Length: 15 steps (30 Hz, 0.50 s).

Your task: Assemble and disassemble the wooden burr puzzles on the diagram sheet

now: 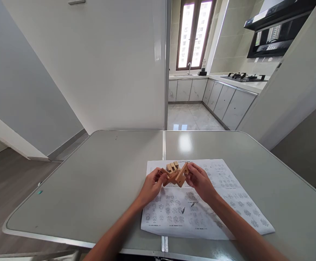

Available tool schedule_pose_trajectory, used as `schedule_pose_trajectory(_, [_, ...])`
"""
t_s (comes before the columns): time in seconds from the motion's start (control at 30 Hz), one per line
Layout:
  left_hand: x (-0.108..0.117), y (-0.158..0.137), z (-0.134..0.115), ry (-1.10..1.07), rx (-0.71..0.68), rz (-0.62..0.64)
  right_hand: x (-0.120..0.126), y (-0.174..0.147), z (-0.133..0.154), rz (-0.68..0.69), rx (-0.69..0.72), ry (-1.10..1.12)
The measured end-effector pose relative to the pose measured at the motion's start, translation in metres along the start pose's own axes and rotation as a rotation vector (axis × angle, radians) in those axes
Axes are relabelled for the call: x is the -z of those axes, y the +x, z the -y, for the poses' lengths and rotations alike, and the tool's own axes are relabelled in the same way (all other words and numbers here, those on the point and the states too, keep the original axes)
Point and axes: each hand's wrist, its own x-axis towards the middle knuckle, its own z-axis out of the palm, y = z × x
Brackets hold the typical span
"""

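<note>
Above a printed instruction sheet (203, 217) on the table, my two hands hold notched wooden puzzle pieces. My left hand (154, 184) pinches a reddish-brown wooden piece between thumb and fingers. My right hand (199, 180) grips the upper end of a flat wooden puzzle piece (181, 175), which tilts and has a small dark mark low on it. Just behind and between them sit several paler wooden blocks (172, 166). The pieces overlap, so I cannot tell which are joined. Rows of small line drawings cover the sheet.
The grey table (92, 188) has a metal strip (164, 145) across its middle and a metal edge. A small teal bit (39, 192) lies near the left edge. Beyond the table are a white wall panel (119, 65) and a kitchen with cabinets (193, 90) and a gas hob (244, 77).
</note>
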Motion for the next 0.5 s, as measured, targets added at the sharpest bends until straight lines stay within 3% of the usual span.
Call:
schedule_pose_trajectory(0.23, [0.0023,-0.0012,-0.0086,-0.164,0.024,0.146,-0.0017,-0.0010,0.0016,0.092,-0.104,0.035])
schedule_pose_trajectory(0.5, [0.0034,-0.0024,-0.0098,-0.207,0.005,0.209,0.0027,0.0009,-0.0012,0.152,-0.175,0.063])
